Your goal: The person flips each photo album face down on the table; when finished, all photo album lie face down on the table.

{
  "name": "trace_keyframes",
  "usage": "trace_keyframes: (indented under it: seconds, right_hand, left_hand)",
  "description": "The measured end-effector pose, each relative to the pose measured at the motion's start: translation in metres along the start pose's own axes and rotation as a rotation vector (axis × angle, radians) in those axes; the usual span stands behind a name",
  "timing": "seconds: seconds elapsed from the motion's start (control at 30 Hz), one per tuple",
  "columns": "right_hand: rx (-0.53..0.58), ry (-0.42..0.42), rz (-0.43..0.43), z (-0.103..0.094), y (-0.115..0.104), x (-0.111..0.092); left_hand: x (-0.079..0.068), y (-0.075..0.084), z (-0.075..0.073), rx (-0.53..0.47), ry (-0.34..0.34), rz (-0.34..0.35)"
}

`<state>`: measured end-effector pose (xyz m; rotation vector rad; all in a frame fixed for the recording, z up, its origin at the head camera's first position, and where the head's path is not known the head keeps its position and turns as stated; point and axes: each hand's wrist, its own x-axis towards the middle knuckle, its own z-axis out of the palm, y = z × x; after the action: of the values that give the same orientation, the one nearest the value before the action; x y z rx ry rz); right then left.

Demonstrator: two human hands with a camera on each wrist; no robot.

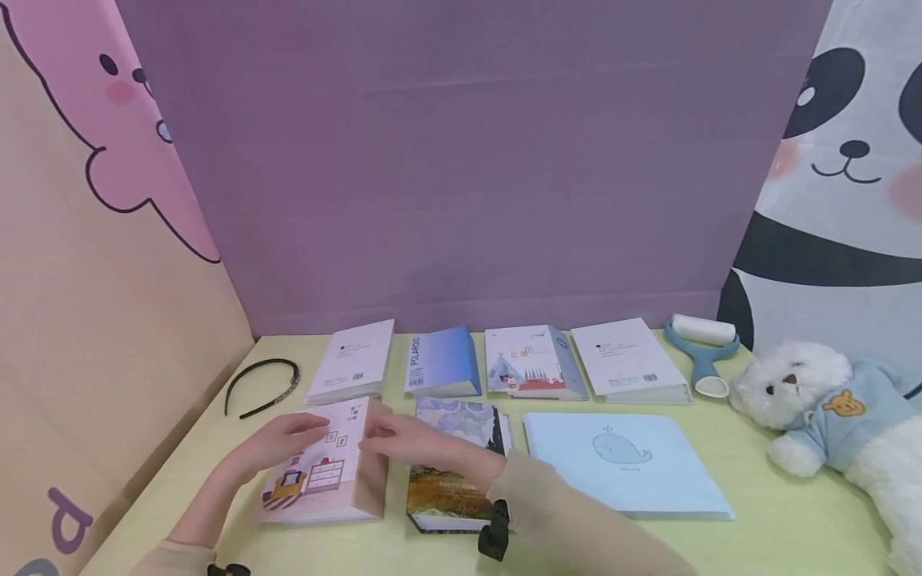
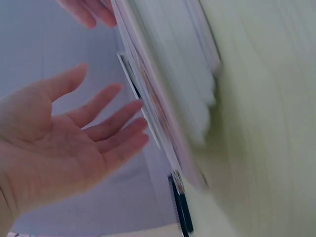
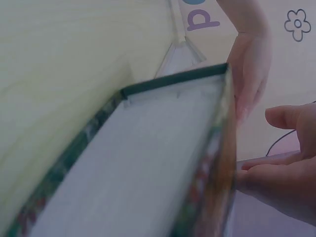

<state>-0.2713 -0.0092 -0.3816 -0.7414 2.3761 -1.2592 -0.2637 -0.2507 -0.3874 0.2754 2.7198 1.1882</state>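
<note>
A pink photo album [image 1: 317,488] with a drawn dresser and armchair on its cover lies at the front left of the table. Over its upper left cover, my left hand [image 1: 284,442] has its fingers extended. Those fingers of my left hand [image 2: 94,128] are spread in the left wrist view, tips right at the cover, palm holding nothing. My right hand [image 1: 410,438] is at the album's upper right, fingertips by the spine edge. In the right wrist view my right hand [image 3: 286,173] has thumb and fingers apart. A landscape-covered photo album [image 1: 450,488] lies under my right forearm.
A light blue whale album [image 1: 627,464] lies to the right. Along the back stand a white album [image 1: 353,360], a blue Polaroid album [image 1: 441,364], a tent-print album [image 1: 526,360] and another white album [image 1: 630,356]. A headband [image 1: 262,364], lint roller [image 1: 702,352] and plush bear [image 1: 828,416] flank them.
</note>
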Motion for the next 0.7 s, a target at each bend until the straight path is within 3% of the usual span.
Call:
trace_keyframes:
  seconds: [0.2, 0.37, 0.7]
  right_hand:
    - [0.049, 0.008, -0.05, -0.02, 0.007, -0.011]
    - [0.035, 0.042, -0.085, -0.036, 0.017, -0.023]
    - [0.01, 0.119, -0.138, -0.061, 0.038, -0.048]
  left_hand:
    - [0.008, 0.021, 0.014, -0.099, 0.038, 0.098]
    - [0.011, 0.038, 0.027, -0.131, 0.007, 0.18]
    - [0.016, 0.047, 0.043, -0.12, -0.015, 0.234]
